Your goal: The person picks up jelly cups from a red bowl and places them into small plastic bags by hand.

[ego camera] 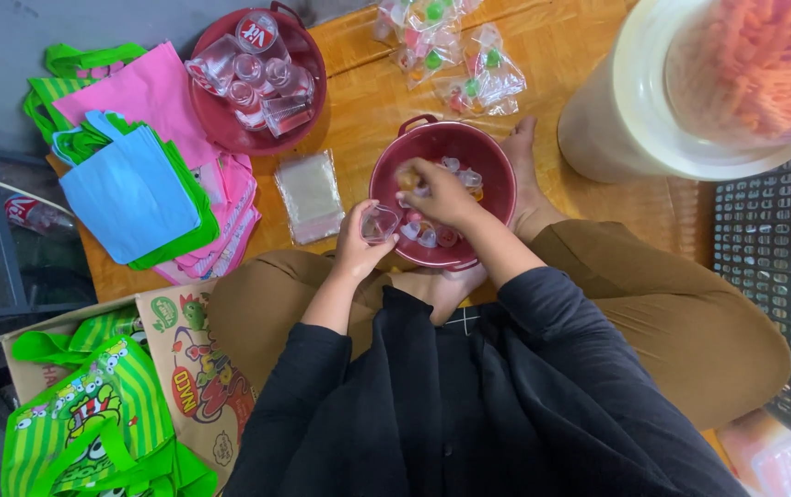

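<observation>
Near the bottom of the frame, black sleeves and brown trousers of a cross-legged person were seen. Just above, at centre, a small clear plastic cup (379, 223) was pinched in the left hand (359, 241), beside the rim of a maroon bowl (497, 175). The right hand (440, 193) was curled inside that bowl, closed on a small jelly piece (407, 178) among other jellies. To the left, a flat stack of clear bags (311, 195) and coloured fabric bags (142, 175) were laid. Farther up, a second maroon bowl (213, 120) was filled with empty cups, and packed bags (469, 64) were scattered at top centre.
</observation>
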